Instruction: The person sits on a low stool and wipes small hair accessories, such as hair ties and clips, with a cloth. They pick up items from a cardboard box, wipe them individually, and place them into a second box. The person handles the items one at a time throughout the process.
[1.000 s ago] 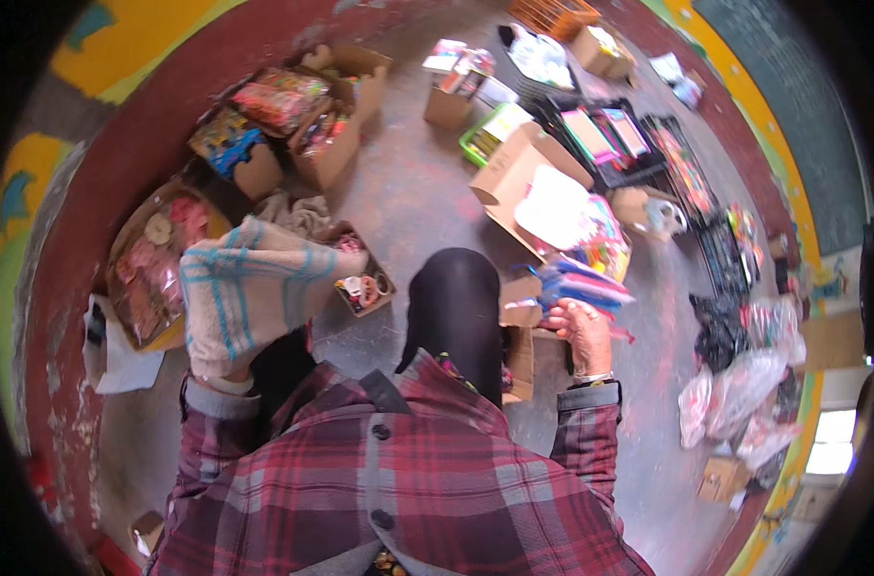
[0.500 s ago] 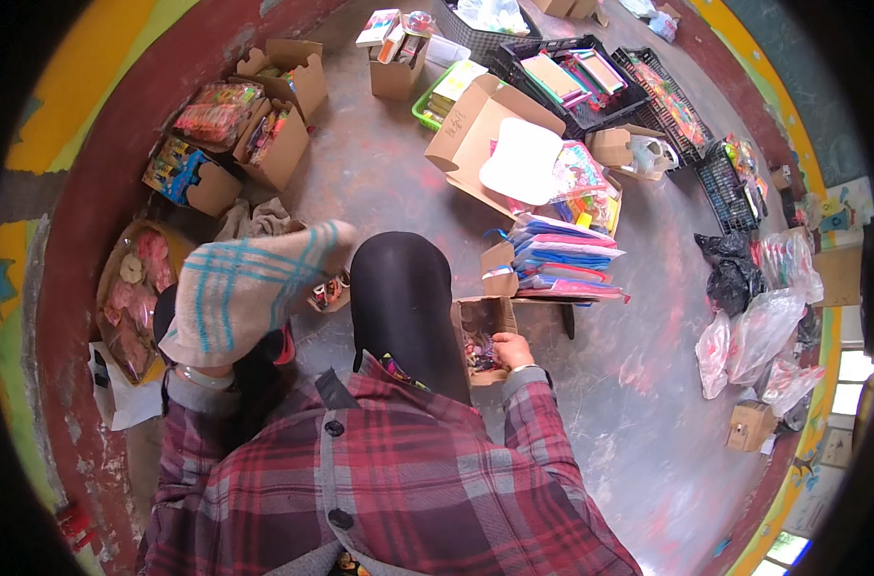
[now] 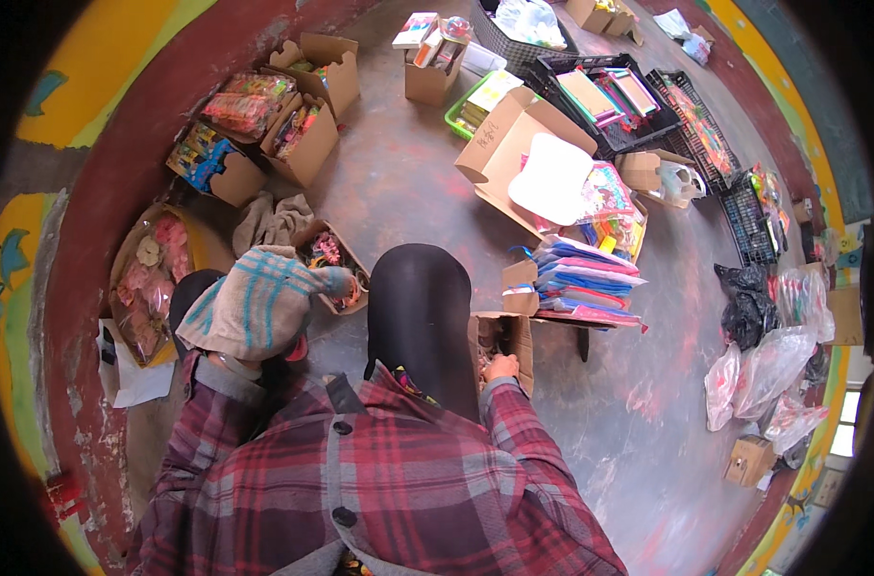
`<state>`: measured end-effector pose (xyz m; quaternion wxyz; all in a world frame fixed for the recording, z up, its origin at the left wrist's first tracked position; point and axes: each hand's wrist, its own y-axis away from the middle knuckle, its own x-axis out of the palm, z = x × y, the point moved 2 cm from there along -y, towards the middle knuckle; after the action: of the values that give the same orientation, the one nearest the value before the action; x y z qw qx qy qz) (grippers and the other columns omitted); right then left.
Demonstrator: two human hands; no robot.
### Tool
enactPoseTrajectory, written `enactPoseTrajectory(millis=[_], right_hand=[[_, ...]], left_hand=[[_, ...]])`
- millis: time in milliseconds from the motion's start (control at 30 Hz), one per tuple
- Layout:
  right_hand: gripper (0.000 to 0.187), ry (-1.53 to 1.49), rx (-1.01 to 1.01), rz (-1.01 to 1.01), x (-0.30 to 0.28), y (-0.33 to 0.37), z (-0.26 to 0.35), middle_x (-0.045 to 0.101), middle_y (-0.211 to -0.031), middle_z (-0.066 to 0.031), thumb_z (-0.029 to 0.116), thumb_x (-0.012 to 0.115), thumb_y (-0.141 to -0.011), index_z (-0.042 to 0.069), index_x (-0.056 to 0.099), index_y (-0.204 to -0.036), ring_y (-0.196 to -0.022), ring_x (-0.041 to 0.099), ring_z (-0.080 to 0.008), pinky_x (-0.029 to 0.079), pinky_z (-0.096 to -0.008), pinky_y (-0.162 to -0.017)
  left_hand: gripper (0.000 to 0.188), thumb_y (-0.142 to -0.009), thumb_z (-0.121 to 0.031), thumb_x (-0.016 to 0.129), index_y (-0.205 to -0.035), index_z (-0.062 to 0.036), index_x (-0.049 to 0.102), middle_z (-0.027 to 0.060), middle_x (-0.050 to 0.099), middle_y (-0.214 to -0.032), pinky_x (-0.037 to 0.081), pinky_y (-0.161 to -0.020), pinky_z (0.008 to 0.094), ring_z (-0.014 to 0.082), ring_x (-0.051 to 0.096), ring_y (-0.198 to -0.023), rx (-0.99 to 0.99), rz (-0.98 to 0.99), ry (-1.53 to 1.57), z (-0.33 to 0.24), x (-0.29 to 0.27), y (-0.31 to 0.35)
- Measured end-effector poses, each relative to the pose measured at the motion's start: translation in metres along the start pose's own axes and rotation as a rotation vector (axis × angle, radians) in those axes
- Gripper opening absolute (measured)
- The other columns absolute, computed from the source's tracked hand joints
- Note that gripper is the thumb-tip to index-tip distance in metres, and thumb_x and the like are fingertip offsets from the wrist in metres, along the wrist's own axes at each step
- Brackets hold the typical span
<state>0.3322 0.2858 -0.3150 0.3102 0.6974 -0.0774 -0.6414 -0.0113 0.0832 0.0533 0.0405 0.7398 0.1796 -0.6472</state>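
Note:
A beige towel [image 3: 254,305] with turquoise stripes hangs over my left hand, whose fingers are hidden beneath it; only the wrist [image 3: 233,365] shows. The cloth's right end reaches the edge of an open carton [image 3: 346,248] holding small colourful items. On the other side of my knee, my right hand [image 3: 501,369] is in the near part of a small cardboard box [image 3: 521,336]. Its fingers look curled, and what they hold, if anything, is hidden. The contents of that box are dark and hard to make out.
A stack of blue and pink packets [image 3: 586,278] rests beyond the small box. Behind it is a large open carton [image 3: 499,144] with a white sheet. Filled boxes [image 3: 307,144] line the left wall; plastic bags [image 3: 768,355] lie at the right. Pink flowers fill a tray [image 3: 134,331] at far left.
The towel has bunched up, its right end dropping toward the carton, which shows more fully. My right hand has shifted from the small box's right side to its near part. The whole view has shifted slightly.

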Motion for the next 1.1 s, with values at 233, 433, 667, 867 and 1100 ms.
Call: enactPoseTrajectory(millis=[233, 433, 667, 867, 1100], right_hand=[[0.013, -0.66, 0.103, 0.205, -0.031, -0.006, -0.022, 0.065, -0.07, -0.0072, 0.013, 0.073, -0.069, 0.005, 0.067, -0.078, -0.063, 0.062, -0.0183, 0.05, -0.0355, -0.065], [0.013, -1.37, 0.142, 0.407, -0.056, 0.018, -0.036, 0.064, -0.082, -0.0042, 0.012, 0.065, -0.081, 0.004, 0.063, -0.091, -0.068, 0.06, -0.0099, 0.05, -0.0218, -0.059], [0.021, -1.731, -0.11, 0.396, -0.115, 0.057, -0.033, 0.064, -0.106, -0.0107, 0.023, 0.051, -0.09, 0.005, 0.061, -0.093, -0.096, 0.06, -0.0214, 0.05, -0.0387, -0.078], [0.021, -2.01, -0.292, 0.344, -0.158, 0.075, -0.015, 0.061, -0.11, -0.0164, 0.022, 0.049, -0.092, 0.006, 0.058, -0.083, -0.103, 0.058, -0.0305, 0.049, -0.0434, -0.081], [0.029, -1.943, -0.656, 0.461, -0.272, 0.13, 0.084, 0.061, -0.109, -0.0148, 0.027, 0.052, -0.092, 0.001, 0.058, -0.103, -0.095, 0.062, -0.0263, 0.053, -0.0305, -0.062]], left_hand=[[0.028, -0.08, -0.007, 0.057, -0.107, -0.0039, 0.05, 0.0079, 0.061, -0.091, 0.048, -0.081, 0.0299, 0.0198, 0.061, -0.085, 0.032, 0.072, 0.056, 0.015, 0.013, 0.011], [0.036, -0.087, -0.006, 0.055, -0.119, 0.0002, 0.041, 0.0093, 0.061, -0.098, 0.048, -0.083, 0.0289, 0.0183, 0.061, -0.09, 0.042, 0.096, 0.186, 0.024, 0.023, 0.02], [0.041, -0.082, -0.006, 0.062, -0.117, 0.0002, 0.044, 0.0094, 0.061, -0.102, 0.048, -0.083, 0.0285, 0.0192, 0.061, -0.092, -0.28, -0.231, 0.987, 0.015, 0.011, 0.033], [0.041, -0.08, -0.01, 0.064, -0.117, -0.0029, 0.047, 0.0062, 0.062, -0.101, 0.044, -0.089, 0.03, 0.0181, 0.058, -0.099, -0.221, -0.188, 0.828, 0.02, 0.016, 0.037], [0.031, -0.081, -0.026, 0.059, -0.107, -0.0101, 0.056, 0.0065, 0.058, -0.105, 0.041, -0.093, 0.0346, 0.0223, 0.053, -0.102, -0.154, -0.099, 0.477, 0.023, 0.04, 0.036]])
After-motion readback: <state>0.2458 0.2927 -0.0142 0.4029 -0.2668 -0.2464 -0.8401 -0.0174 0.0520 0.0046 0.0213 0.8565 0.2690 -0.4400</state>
